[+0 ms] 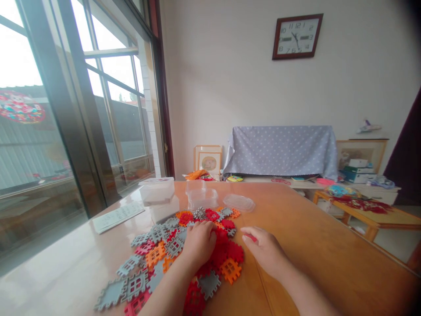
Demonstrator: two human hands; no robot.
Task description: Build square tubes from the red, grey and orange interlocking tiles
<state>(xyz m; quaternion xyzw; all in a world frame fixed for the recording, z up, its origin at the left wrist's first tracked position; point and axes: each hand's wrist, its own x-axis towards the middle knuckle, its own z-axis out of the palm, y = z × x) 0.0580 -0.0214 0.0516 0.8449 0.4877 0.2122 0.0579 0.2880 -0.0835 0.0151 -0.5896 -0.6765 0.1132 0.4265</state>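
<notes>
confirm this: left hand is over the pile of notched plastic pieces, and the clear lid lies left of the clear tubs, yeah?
Not quite: the clear lid lies to the right of the clear tubs, as the head view shows. The left hand is indeed over the pile of notched plastic pieces.
</notes>
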